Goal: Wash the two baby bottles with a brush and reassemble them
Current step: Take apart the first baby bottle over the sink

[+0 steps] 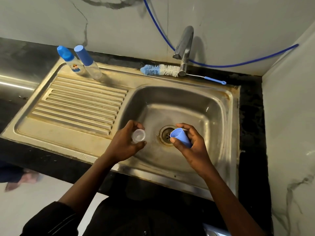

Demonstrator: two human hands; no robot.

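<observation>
While we look down over the stainless steel sink (pixel 228 97), our two hands hang above its basin, near the round metal drain (pixel 165 134). Our left hand (pixel 125 144) curls its fingers and thumb round a small clear plastic vessel (pixel 139 135), whose open round mouth faces up toward us; we cannot tell whether it is a bottle body or a cover. Our right hand (pixel 193 148) pinches a light blue tapered plastic cap (pixel 181 137) between thumb and fingers, its open end tilted toward the left hand. The two pieces are near each other but apart, with the drain showing between them.

At the back left corner of the ribbed steel drainboard (pixel 81 103) stand two capped baby bottles, just beside one another. One is a clear bottle with a printed label and a rounded blue cap (pixel 71 60); the other is a plain clear bottle with a tall blue cylindrical cap (pixel 89 63).

A long bottle brush with blue and white bristles and a thin blue-tipped wire handle (pixel 161 69) lies along the sink's back rim, its bristles against the base of the chrome tap (pixel 185 46). A thin blue hose (pixel 238 65) runs across the marbled wall behind. Black stone countertop (pixel 251 120) borders the sink on the right.
</observation>
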